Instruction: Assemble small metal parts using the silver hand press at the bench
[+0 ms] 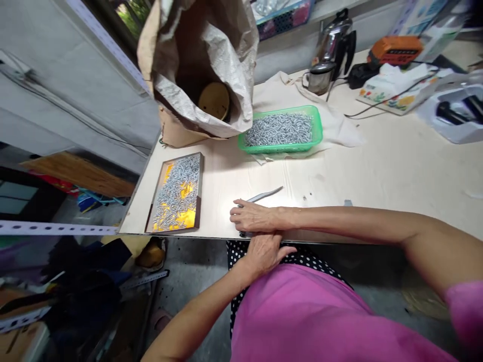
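Note:
My right hand (pixel 252 217) lies palm down near the front edge of the pale table (pixel 377 166), fingers stretched flat and close together. Thin metal tweezers (pixel 266 194) lie on the table just beyond its fingertips, with one end touching or nearly touching them. My left hand (pixel 264 253) sits just below the table edge, directly under the right hand, thumb pointing right. Its fingers are hidden under the edge. A small dark thing shows at the edge between the two hands.
A wooden-framed tray (pixel 198 191) with yellow base holds many small metal screws at front left. A green basket (pixel 317 131) of screws stands behind, beside an open paper sack (pixel 211 55). A kettle (pixel 332 48), cables and boxes fill the back right.

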`<state>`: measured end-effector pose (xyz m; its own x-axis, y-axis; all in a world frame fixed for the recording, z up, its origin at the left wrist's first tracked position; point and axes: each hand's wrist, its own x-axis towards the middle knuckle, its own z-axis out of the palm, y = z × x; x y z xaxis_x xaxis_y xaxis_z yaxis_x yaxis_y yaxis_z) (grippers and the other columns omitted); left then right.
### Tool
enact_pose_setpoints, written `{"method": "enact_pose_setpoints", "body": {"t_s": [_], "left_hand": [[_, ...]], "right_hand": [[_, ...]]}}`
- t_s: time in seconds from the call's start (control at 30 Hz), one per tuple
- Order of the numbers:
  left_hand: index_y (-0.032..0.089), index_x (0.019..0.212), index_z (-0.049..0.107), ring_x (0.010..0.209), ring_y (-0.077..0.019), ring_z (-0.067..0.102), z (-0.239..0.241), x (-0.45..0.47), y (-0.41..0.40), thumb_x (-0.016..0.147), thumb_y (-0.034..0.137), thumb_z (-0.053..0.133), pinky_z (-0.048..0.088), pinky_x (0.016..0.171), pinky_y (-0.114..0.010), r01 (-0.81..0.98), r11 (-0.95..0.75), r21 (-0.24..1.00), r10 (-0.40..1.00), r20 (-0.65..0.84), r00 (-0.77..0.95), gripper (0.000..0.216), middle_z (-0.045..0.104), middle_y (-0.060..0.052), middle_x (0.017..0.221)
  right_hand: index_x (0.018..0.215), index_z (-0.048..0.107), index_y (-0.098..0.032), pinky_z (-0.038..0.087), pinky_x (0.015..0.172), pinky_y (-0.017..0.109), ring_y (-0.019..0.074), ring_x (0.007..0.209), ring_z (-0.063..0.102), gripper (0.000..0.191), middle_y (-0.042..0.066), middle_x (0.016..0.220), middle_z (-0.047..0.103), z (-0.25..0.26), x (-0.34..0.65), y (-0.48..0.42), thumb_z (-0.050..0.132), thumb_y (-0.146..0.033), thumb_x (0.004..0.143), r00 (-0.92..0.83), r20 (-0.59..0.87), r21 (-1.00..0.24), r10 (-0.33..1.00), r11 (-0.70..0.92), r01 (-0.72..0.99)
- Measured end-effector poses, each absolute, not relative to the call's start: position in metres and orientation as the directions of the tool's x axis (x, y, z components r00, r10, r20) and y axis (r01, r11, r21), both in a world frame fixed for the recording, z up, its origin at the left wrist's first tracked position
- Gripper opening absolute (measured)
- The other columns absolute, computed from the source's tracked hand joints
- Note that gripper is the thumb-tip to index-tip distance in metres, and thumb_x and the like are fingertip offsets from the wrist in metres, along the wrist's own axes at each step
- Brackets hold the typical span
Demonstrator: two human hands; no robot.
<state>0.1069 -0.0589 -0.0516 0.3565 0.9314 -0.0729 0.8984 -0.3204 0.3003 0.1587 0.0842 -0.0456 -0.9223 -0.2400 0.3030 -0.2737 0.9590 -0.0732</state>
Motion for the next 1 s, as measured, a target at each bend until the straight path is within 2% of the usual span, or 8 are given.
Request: {"method": "enact_pose_setpoints", "body": {"t_s": [0.1,0.23,0.4,0.5,0.63,0.73,0.87,1.0], "left_hand": [[0.015,0.132,0.065,0.117,-0.0327,0.071,-0.051,0.106,-0.054,0.102,0.062,0.052,0.056,0.102,-0.046,0.89,-0.321,0.323,0.928,-0.081,0.364,0.057,0.074,-0.017,0.125],[0.015,0.13,0.066,0.128,-0.0352,0.065,-0.053,0.105,-0.048,0.103,0.061,0.05,0.052,0.11,-0.051,0.867,-0.35,0.356,0.918,-0.053,0.393,0.056,0.07,-0.02,0.134],[0.018,0.156,0.043,0.158,-0.0341,0.034,-0.038,0.094,-0.051,0.103,0.061,0.05,0.041,0.123,-0.056,0.821,-0.447,0.355,0.894,0.158,0.419,0.069,0.046,-0.019,0.164],[0.021,0.15,0.051,0.151,-0.0299,0.046,-0.018,0.052,-0.054,0.108,0.043,0.049,0.046,0.12,-0.054,0.904,-0.319,0.286,0.929,0.284,0.238,0.048,0.057,-0.016,0.154],[0.021,0.118,0.071,0.106,-0.0257,0.071,0.007,-0.019,-0.063,0.107,0.027,0.049,0.06,0.096,-0.046,0.971,0.061,0.233,0.897,0.413,-0.156,0.025,0.076,-0.01,0.108],[0.02,0.111,0.074,0.099,-0.0248,0.071,0.007,-0.03,-0.074,0.107,0.028,0.052,0.061,0.092,-0.044,0.976,0.01,0.219,0.917,0.386,-0.096,0.023,0.077,-0.009,0.103],[0.02,0.129,0.069,0.129,-0.0286,0.065,-0.015,0.017,-0.081,0.106,0.034,0.055,0.056,0.11,-0.05,0.927,-0.275,0.255,0.94,0.273,0.204,0.03,0.075,-0.011,0.129],[0.015,0.147,0.055,0.154,-0.0362,0.04,-0.034,0.064,-0.07,0.102,0.051,0.059,0.044,0.122,-0.057,0.868,-0.427,0.253,0.904,0.161,0.397,0.058,0.058,-0.015,0.155]], "right_hand": [[0.089,0.066,-0.02,0.038,0.087,0.036,0.0205,0.093,0.053,0.011,0.003,0.096,0.068,-0.044,0.164,0.088,0.065,-0.021,0.1,-0.919,0.351,-0.184,-0.179,0.949,-0.255],[0.092,0.066,-0.019,0.041,0.083,0.036,0.0203,0.088,0.055,0.015,0.004,0.091,0.068,-0.03,0.167,0.097,0.056,-0.02,0.104,-0.91,0.406,-0.295,-0.081,0.931,-0.214],[0.104,0.067,-0.016,0.049,0.077,0.035,0.0195,0.083,0.06,0.02,0.008,0.095,0.069,0.015,0.195,0.154,0.05,-0.026,0.104,-0.717,0.558,-0.539,0.418,0.839,0.07],[0.104,0.07,-0.012,0.049,0.08,0.036,0.0203,0.085,0.061,0.019,0.011,0.097,0.069,0.043,0.231,0.208,0.056,-0.024,0.1,-0.559,0.582,-0.478,0.591,0.804,0.353],[0.125,0.07,-0.003,0.047,0.084,0.042,0.0277,0.104,0.06,0.033,0.024,0.118,0.066,0.054,0.266,0.247,0.059,-0.022,0.1,-0.403,0.546,-0.291,0.734,0.618,0.731],[0.129,0.07,-0.009,0.048,0.079,0.039,0.0271,0.101,0.06,0.035,0.021,0.122,0.064,0.04,0.269,0.225,0.057,-0.025,0.102,-0.494,0.507,-0.226,0.707,0.662,0.715],[0.114,0.073,-0.018,0.049,0.072,0.031,0.0188,0.084,0.061,0.025,0.01,0.105,0.067,-0.001,0.249,0.165,0.052,-0.023,0.103,-0.863,0.272,-0.316,0.426,0.887,0.338],[0.108,0.07,-0.018,0.044,0.067,0.029,0.0174,0.077,0.059,0.016,0.009,0.102,0.065,-0.036,0.235,0.138,0.056,-0.021,0.1,-0.914,0.108,-0.322,0.39,0.884,0.34]]}}
